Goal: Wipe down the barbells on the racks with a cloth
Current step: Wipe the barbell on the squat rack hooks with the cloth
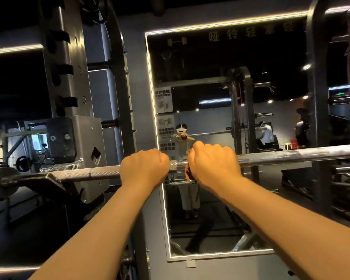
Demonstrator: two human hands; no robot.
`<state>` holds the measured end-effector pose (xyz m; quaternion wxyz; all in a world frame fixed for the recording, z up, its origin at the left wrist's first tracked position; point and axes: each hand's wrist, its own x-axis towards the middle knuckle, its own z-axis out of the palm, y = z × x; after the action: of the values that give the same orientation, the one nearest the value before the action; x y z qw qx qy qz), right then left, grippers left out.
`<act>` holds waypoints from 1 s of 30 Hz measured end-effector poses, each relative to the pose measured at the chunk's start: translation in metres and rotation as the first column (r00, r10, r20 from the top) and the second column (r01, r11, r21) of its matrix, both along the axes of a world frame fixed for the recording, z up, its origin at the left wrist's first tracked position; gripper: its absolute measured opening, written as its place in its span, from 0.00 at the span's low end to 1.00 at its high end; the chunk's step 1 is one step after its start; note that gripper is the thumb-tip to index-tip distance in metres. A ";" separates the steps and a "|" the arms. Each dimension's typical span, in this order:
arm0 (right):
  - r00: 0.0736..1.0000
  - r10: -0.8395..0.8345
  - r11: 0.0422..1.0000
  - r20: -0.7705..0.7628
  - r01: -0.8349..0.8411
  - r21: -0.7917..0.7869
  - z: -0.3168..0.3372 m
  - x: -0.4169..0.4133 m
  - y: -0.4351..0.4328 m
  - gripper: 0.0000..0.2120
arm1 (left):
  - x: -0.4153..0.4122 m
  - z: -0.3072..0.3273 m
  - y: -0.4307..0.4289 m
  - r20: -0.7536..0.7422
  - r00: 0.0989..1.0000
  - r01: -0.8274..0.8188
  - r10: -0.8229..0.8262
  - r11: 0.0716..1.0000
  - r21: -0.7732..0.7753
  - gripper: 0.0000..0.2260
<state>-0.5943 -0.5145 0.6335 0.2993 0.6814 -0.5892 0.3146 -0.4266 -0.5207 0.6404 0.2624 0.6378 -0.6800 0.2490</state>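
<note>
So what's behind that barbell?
A lit-edged wall mirror reflecting the gym racks. The left hand grips the barbell; the right hand clamps a dark cloth round it, mostly hidden beneath the hand.

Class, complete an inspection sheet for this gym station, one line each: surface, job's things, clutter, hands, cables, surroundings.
Surface: no table; the barbell lies across the rack, resting on its hook at left.
Job's things: barbell, knurled at left, smoother at right; dark cloth wrapped on the bar.
Clutter: nothing seen.
Hands: left hand grips the bare bar; right hand grips the cloth round the bar. They are close together but apart.
Cables: a dark loop near the rack's top, too dim to identify.
Surroundings: light-edged mirror ahead with posters on it; weight plates at far left; people in the background at right.
</note>
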 end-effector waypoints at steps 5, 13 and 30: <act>0.983 0.159 0.964 -0.094 -0.175 -0.199 -0.042 -0.006 0.005 0.20 | -0.002 0.002 0.008 0.094 0.995 -0.011 0.009 1.000 0.019 0.14; 0.996 0.088 0.990 -0.017 -0.089 -0.111 -0.005 -0.039 0.007 0.13 | -0.023 0.007 0.005 0.048 0.996 0.070 -0.071 0.997 0.024 0.09; 0.994 -0.034 0.998 -0.105 0.039 0.044 0.006 -0.009 0.004 0.09 | -0.040 0.000 0.007 0.060 0.996 0.074 -0.072 0.997 -0.026 0.16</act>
<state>-0.6036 -0.5105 0.6395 0.3196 0.6928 -0.5921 0.2594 -0.4669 -0.5135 0.6409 0.2603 0.6010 -0.7068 0.2673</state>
